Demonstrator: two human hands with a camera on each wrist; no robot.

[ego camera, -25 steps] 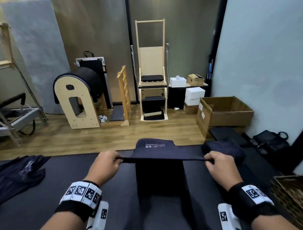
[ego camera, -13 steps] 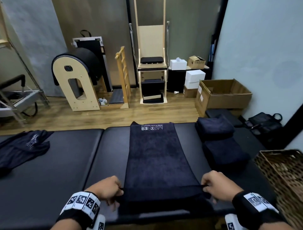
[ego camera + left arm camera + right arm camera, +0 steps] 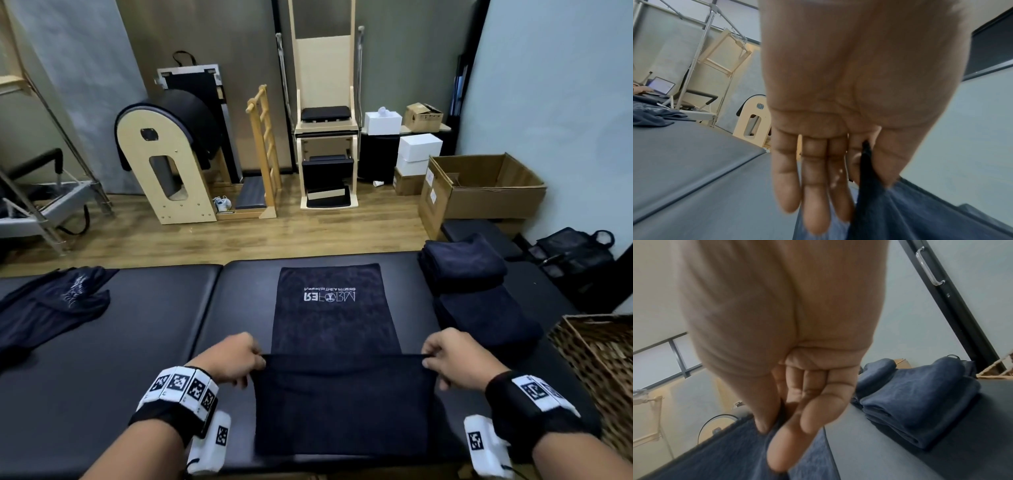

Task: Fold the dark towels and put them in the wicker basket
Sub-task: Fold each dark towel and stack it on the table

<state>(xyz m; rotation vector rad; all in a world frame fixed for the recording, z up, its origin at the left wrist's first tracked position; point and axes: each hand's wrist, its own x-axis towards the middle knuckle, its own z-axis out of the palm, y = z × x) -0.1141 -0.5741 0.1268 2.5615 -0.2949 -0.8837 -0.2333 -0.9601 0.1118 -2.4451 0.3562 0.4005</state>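
Observation:
A dark towel (image 3: 334, 308) with a white logo lies lengthwise on the black padded table (image 3: 120, 342). My left hand (image 3: 255, 359) pinches its near left corner and my right hand (image 3: 428, 359) pinches its near right corner. The near edge is stretched between them, raised over the towel's near half. In the left wrist view, thumb and forefinger pinch the towel (image 3: 910, 211). The right wrist view shows the same kind of pinch on the towel (image 3: 725, 451). Two folded dark towels (image 3: 479, 308) lie to the right. The wicker basket (image 3: 596, 359) stands at the far right.
A crumpled dark towel (image 3: 51, 305) lies on the table's left part. Beyond the table are a wooden floor, a barrel-shaped wooden apparatus (image 3: 171, 154), a tall wooden chair (image 3: 325, 137), and an open cardboard box (image 3: 479, 192). A black bag (image 3: 575, 253) sits by the right wall.
The towel, held stretched in the air a second ago, was laid flat on the table. Both hands have now lifted its near edge and carried it away from me over the towel.

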